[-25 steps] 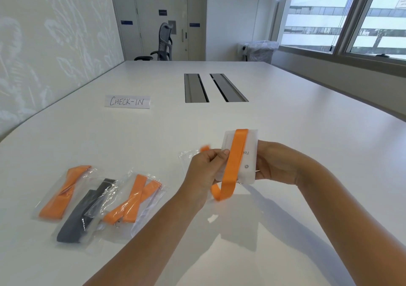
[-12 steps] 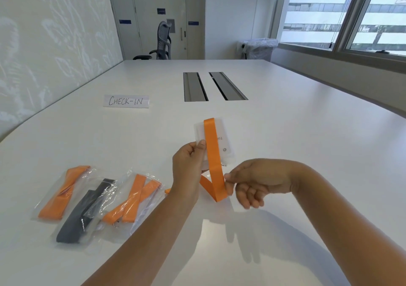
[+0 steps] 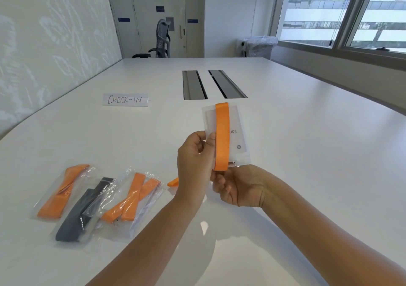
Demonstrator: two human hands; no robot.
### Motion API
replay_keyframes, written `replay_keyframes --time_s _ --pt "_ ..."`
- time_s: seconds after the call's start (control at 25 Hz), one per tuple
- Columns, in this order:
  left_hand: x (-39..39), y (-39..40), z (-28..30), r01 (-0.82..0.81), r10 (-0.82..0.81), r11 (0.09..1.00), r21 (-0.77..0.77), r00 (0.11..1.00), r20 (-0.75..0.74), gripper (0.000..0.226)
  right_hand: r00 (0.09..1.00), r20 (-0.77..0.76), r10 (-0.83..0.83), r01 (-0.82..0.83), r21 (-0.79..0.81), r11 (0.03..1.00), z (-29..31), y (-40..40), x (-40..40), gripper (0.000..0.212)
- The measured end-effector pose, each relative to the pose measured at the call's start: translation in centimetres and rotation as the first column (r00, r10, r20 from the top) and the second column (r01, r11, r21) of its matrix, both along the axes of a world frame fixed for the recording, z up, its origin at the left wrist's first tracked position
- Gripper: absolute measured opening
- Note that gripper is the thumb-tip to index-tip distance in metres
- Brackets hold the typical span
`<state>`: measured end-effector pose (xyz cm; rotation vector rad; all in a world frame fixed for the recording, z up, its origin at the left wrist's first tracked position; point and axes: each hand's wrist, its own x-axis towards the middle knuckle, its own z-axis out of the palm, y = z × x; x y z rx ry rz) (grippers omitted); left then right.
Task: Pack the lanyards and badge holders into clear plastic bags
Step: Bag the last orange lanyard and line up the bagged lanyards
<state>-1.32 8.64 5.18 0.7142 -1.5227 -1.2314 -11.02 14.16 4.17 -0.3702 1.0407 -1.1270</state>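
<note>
While my left hand (image 3: 195, 154) pinches the badge holder (image 3: 228, 136) wrapped in its orange lanyard (image 3: 222, 136) at frame centre, my right hand (image 3: 239, 187) curls under it, above the white table (image 3: 307, 154); three packed bags (image 3: 98, 202) lie lower left, a CHECK-IN sign (image 3: 125, 99) beyond

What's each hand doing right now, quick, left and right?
Left hand: pinching the badge holder by its edge, beside the orange lanyard.
Right hand: curled under the holder's lower end, gripping the lanyard's lower fold.
</note>
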Motion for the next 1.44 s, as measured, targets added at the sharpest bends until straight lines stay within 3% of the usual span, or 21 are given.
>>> replay_keyframes --time_s 0.12,0.32,0.48,0.56,0.68,0.84,0.96,1.08,1.16,1.2,1.32,1.44 --pt "-0.2 0.9 -0.3 0.019 -0.016 0.997 -0.075 0.999 0.040 0.017 0.961 0.029 -0.277 0.278 -0.078 0.957 0.9 0.1 -0.5 0.026" --pt "-0.5 0.2 -0.9 0.065 -0.056 0.996 -0.054 0.986 0.157 0.020 0.909 -0.144 -0.391 0.370 -0.148 0.917 2.7 0.8 -3.2 0.016" --pt "-0.5 -0.5 -1.6 0.310 -0.328 0.944 0.110 0.912 0.247 0.017 0.828 -0.191 -0.527 0.478 -0.251 0.842 3.2 1.4 -5.3 0.013" --pt "-0.7 -0.7 -2.1 0.378 -0.389 0.920 0.105 0.843 0.372 0.018 0.802 -0.182 -0.568 0.504 -0.305 0.808 3.3 1.6 -6.2 0.015" --pt "-1.0 -0.8 -2.8 0.356 -0.350 0.932 0.074 0.821 0.452 0.022 0.759 -0.283 -0.586 0.468 -0.389 0.794 3.6 2.0 -6.9 0.018" --pt "-0.8 -1.9 -2.9 0.176 -0.141 0.984 -0.019 0.843 0.520 0.025 0.673 -0.348 -0.653 0.437 -0.526 0.730 4.7 2.5 -7.2 0.016" --pt "-0.6 -2.8 -2.8 0.037 -0.021 0.999 -0.023 0.874 0.485 0.020 0.648 -0.514 -0.562 0.234 -0.568 0.789 5.3 2.6 -5.9 0.015" --pt "-0.4 -3.4 -2.7 -0.064 0.044 0.997 0.037 0.916 0.398 0.018 0.431 -0.700 -0.570 0.047 -0.613 0.789 4.9 2.0 -3.3 0.010" --pt "-0.3 -3.6 -2.6 -0.101 0.074 0.993 0.054 0.926 0.370 0.017 0.219 -0.725 -0.652 -0.020 -0.672 0.740 4.4 1.5 -2.0 0.017" --pt "-0.2 -3.7 -2.6 -0.113 0.082 0.991 0.070 0.935 0.344 0.017 0.157 -0.736 -0.659 -0.058 -0.673 0.737 4.1 1.3 -1.6 0.018" --pt "-0.2 -3.9 -2.4 -0.118 0.076 0.976 0.183 0.972 0.222 0.023 0.014 -0.843 -0.537 -0.188 -0.530 0.827 2.8 1.0 -0.9 0.016" --pt "-0.2 -3.9 -2.3 -0.131 0.088 0.971 0.199 0.974 0.211 0.022 -0.140 -0.899 -0.415 -0.193 -0.386 0.902 2.0 0.7 -0.8 0.013"
